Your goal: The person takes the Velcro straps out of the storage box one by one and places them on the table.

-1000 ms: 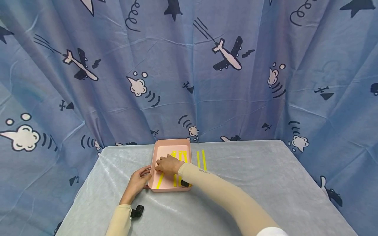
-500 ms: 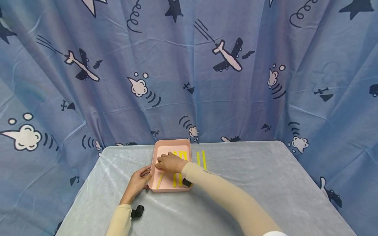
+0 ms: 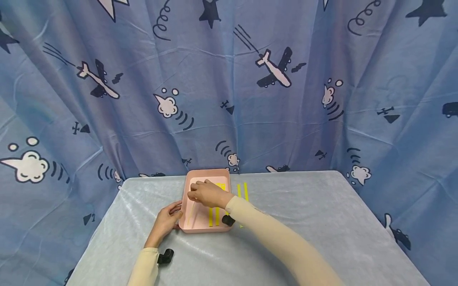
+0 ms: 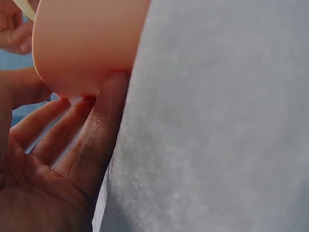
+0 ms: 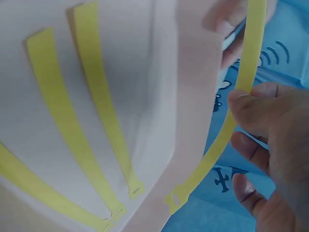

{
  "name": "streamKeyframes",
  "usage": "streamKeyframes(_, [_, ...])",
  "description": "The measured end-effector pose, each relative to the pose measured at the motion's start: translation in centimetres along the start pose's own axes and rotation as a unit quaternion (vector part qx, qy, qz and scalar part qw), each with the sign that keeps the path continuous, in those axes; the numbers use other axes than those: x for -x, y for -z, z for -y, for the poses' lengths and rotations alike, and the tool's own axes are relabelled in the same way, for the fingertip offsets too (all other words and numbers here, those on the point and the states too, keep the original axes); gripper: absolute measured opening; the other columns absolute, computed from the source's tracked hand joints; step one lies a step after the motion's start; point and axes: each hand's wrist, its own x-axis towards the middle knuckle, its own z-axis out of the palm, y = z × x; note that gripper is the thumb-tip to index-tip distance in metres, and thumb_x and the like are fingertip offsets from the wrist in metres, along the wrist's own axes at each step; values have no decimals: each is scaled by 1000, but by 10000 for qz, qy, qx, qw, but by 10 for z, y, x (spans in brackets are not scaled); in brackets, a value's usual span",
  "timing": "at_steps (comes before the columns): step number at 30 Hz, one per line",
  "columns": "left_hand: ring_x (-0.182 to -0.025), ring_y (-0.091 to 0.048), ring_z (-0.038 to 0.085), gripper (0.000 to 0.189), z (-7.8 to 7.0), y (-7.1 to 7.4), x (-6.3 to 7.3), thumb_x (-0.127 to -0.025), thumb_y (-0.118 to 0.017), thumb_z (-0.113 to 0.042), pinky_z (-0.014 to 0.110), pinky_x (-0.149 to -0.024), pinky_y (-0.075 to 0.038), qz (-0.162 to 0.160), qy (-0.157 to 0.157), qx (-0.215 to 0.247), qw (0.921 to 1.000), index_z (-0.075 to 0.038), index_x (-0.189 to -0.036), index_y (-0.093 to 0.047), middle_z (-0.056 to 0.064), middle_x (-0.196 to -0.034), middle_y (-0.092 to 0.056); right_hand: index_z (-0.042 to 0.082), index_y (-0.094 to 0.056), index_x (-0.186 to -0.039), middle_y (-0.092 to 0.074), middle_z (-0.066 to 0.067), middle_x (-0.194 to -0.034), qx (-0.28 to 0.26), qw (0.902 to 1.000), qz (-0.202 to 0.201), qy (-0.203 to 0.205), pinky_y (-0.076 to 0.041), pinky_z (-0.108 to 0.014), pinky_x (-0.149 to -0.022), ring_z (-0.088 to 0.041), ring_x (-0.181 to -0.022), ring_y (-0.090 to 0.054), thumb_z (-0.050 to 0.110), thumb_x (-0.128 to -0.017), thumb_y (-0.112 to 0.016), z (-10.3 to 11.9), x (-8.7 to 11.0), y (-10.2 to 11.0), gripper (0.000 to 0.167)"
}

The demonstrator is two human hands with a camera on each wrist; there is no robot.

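My right hand [image 3: 207, 194] is over the left part of a shallow pink tray [image 3: 200, 225]. In the right wrist view its thumb and index finger pinch a thin yellow strip [image 5: 248, 53] near the middle. This strip bends in a curve, and its slotted end hangs close by the tray's rim. Several similar yellow strips [image 5: 63, 111] lie flat in the tray, spread side by side. At the tray's left side my left hand [image 3: 164, 223] grips the edge. Its thumb lies over the rim, while the fingers [image 4: 106, 111] touch the outer wall low down.
Two more yellow strips [image 3: 246, 192] lie just right of the tray on the table's grey cloth [image 3: 304, 222], partly behind the right forearm. A blue patterned curtain [image 3: 229, 79] hangs behind the table. Each wrist carries a small black camera [image 3: 165, 256].
The leftmost yellow strip, slanted in the tray a second ago, now shows only as a thin edge with the right hand, which has risen slightly. The left hand stays in place.
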Motion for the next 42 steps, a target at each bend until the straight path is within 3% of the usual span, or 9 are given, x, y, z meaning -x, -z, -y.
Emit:
streamKeyframes(9, [-100,-67,24,46,3,5,1,-95,-60,-8,36,-55,-58,18,57,99,9999,-8,-140,-54,23,-136,-58,24,-58,-95,-55,8,-99,-637,9959,-637,-124,-38,-23,-72,-11,-93,-53,23,-95,-65,0,16,10,7])
streamKeyframes(18, [-107,-65,27,47,0,8,3,-95,-59,-8,35,-56,-59,55,-10,64,10000,-6,-141,-52,25,-137,-57,21,-56,-93,-57,7,-100,-1466,9818,-1151,-373,-42,-24,-78,-10,-95,-52,20,-95,-65,-2,31,17,9])
streamKeyframes(25, [-103,-66,25,46,0,5,4,-96,-59,-8,34,-56,-58,43,28,-25,10000,-7,-142,-51,24,-137,-57,16,-54,-97,-56,4,-98,-2567,9514,-1620,-517,-49,-22,-86,-9,-95,-54,15,-96,-63,-3,42,18,9])
streamKeyframes(33, [-105,-66,26,46,0,3,4,-97,-58,-10,34,-58,-59,74,61,-81,9999,-8,-142,-51,23,-138,-56,14,-54,-94,-59,2,-92,-3747,9006,-2022,-877,-47,-19,-72,-9,-89,-56,12,-95,-63,0,52,17,10])
streamKeyframes(37, [-106,-66,26,46,-1,2,4,-97,-58,-10,34,-58,-59,88,9,-79,9999,-8,-142,-51,24,-137,-56,13,-56,-94,-62,1,-91,-4017,8849,-2095,-1083,-50,-21,-72,-9,-86,-58,11,-96,-63,2,57,17,8])
streamKeyframes(42, [-106,-66,26,46,-1,0,3,-98,-58,-11,34,-59,-59,96,41,-129,9999,-8,-143,-50,24,-138,-56,12,-55,-96,-63,0,-89,-4202,8736,-2128,-1223,-53,-26,-73,-9,-84,-59,13,-96,-62,3,64,16,7])
